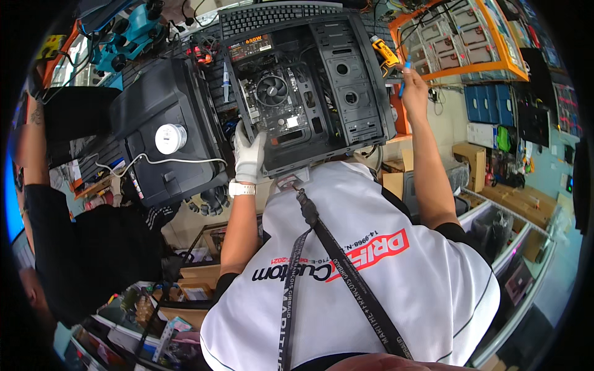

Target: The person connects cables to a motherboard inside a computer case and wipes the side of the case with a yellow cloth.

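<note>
My left hand [249, 151], in a white glove, is at the lower left edge of an open black computer case [354, 123], its fingers on the frame. Inside the case are a motherboard with a round fan [271, 91] and a power supply [249, 46]. My bare right hand [413, 93] grips a slim blue tool [407, 65] at the case's right, near a yellow device [383, 52]. Left of the case lies a black side panel or cover [164, 105] with a white round tub [171, 138] and a white cable on it.
A keyboard [278, 18] lies behind the case. A syringe [226, 83] is beside it. An orange-framed display case [470, 43] stands at the back right, teal tools [117, 43] at the back left. Another person in black [86, 247] is at the left. Cardboard boxes [470, 167] stand at the right.
</note>
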{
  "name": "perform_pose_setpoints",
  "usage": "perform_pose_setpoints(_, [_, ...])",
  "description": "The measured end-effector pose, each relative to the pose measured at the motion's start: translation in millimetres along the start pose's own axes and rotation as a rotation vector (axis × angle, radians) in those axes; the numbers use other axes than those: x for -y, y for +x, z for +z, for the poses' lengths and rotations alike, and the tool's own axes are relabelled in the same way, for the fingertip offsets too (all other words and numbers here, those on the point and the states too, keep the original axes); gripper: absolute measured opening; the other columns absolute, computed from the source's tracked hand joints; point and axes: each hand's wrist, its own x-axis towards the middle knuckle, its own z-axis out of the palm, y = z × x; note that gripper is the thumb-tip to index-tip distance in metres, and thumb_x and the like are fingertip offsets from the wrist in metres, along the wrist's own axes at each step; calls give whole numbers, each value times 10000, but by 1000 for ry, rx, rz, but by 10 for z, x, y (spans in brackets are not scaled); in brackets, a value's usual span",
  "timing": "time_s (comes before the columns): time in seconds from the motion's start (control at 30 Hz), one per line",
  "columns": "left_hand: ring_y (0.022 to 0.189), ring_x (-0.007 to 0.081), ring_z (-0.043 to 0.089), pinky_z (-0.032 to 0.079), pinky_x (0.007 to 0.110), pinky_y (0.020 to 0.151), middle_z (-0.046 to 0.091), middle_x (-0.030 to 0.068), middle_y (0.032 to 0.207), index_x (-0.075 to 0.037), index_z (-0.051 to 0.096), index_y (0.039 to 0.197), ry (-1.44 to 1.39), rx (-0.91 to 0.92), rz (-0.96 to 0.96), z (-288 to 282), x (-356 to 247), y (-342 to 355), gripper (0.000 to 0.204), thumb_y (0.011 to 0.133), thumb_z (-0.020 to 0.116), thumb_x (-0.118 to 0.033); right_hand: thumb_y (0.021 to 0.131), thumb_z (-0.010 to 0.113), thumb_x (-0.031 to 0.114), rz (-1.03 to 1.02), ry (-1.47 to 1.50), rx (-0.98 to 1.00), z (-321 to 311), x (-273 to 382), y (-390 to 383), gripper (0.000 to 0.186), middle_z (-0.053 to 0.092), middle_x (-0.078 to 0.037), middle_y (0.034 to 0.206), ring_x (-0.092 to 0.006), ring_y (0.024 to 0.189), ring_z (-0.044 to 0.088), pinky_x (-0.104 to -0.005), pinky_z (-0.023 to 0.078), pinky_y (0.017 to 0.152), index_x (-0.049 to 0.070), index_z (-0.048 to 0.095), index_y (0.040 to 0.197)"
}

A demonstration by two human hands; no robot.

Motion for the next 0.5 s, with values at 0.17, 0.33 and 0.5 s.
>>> perform_pose_setpoints(0.17, [1528, 485, 522, 424, 521, 1279, 538, 300, 1663, -91, 342, 1775, 145, -32, -101, 133, -341, -526, 969, 978, 796, -404, 1218, 572, 340, -224, -384, -149, -405, -1150, 768, 404, 748, -118, 968, -225, 801, 684, -412, 537, 793, 47, 849, 1250])
perform_pose_setpoints(0.33, [1424, 372, 631, 479, 448, 1213, 649, 234, 1579, -46, 497, 1699, 87, -309, -191, 500, -27, -1101, 765, 1040, 745, -344, 1125, 626, 466, 15, -615, 167, -202, -1247, 1346, 451, 778, -285, 1332, -497, 1214, 745, -575, 586, 1005, 94, 835, 1273])
perform_pose_setpoints(0.5, [1294, 323, 735, 538, 411, 1123, 764, 230, 1447, 22, 640, 1580, 154, -504, -185, 685, -253, -1063, 571, 1092, 713, -266, 1095, 650, 539, -19, -683, 289, 147, -1424, 2117, 540, 780, -272, 1366, -492, 1276, 729, -590, 571, 1104, 109, 804, 1383])
